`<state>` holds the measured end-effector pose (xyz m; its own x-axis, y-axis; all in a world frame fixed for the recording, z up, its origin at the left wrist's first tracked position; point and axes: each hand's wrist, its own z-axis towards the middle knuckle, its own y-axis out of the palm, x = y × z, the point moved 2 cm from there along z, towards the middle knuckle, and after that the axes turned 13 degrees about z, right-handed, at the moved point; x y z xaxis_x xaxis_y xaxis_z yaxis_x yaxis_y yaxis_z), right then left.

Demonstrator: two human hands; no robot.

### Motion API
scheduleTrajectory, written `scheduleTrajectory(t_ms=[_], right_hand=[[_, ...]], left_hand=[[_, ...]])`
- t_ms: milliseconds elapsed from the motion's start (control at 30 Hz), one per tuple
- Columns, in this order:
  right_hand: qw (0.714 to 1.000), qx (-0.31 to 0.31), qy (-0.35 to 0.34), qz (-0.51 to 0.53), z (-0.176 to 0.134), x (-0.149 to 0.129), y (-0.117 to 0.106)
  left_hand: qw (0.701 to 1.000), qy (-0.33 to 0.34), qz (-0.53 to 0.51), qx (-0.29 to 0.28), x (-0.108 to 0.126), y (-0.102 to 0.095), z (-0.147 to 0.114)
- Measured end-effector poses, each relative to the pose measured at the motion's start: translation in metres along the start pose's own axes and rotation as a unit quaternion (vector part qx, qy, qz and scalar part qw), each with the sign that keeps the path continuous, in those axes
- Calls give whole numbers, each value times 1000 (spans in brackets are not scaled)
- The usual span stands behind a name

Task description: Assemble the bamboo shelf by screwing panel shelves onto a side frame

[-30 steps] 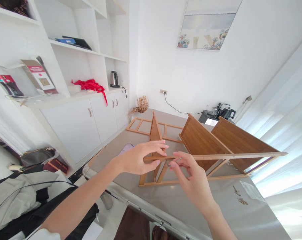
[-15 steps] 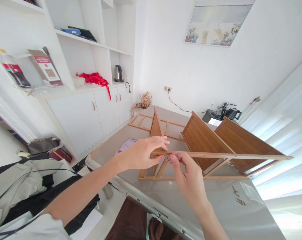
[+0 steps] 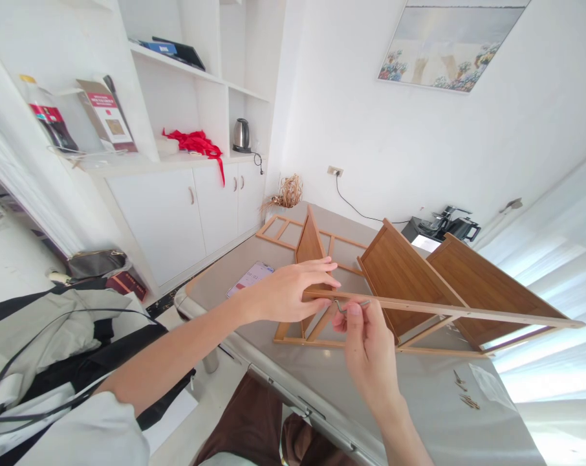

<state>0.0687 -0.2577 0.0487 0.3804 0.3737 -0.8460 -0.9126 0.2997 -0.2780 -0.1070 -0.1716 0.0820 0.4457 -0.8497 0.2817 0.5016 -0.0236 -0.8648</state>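
A wooden shelf frame (image 3: 419,306) lies on its side on the grey table, with several brown shelf boards (image 3: 404,268) standing up from it. My left hand (image 3: 286,291) grips the near end of its upper rail, thumb below and fingers above. Just right of it, my right hand (image 3: 368,330) pinches a thin bent hex key (image 3: 340,308). The key's short end is close to the rail, by my left thumb; whether it sits in a screw I cannot tell.
Several screws (image 3: 470,402) and a clear plastic bag (image 3: 489,386) lie on the table (image 3: 419,408) at right. A phone (image 3: 250,277) lies left of the frame. A black kettle (image 3: 462,228) stands at the back right. Clothes are heaped at lower left.
My right hand has turned the hex key, whose long arm now points right along the rail. My left hand keeps its hold on the rail. The whole view has shifted slightly.
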Motion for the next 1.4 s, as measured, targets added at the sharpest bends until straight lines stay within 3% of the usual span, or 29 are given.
scheduleTrajectory(t_ms=[100, 567, 800, 1167, 1267, 1400], right_hand=[[999, 16, -2, -39, -1, 1, -4], [997, -20, -13, -67, 4, 2, -2], [988, -74, -45, -125, 10, -14, -5], [984, -77, -64, -148, 8, -12, -8], [967, -87, -122, -204, 9, -17, -7], [920, -118, -208, -310, 10, -28, -3]], left_hand=[[1000, 2, 2, -2, 0, -1, 1], [999, 26, 22, -17, -1, -4, 3], [999, 14, 14, -26, 0, -6, 5], [1000, 28, 6, -4, -3, -4, 3], [1000, 25, -3, -2, -3, -5, 4], [1000, 20, -3, -8, -2, -6, 4]])
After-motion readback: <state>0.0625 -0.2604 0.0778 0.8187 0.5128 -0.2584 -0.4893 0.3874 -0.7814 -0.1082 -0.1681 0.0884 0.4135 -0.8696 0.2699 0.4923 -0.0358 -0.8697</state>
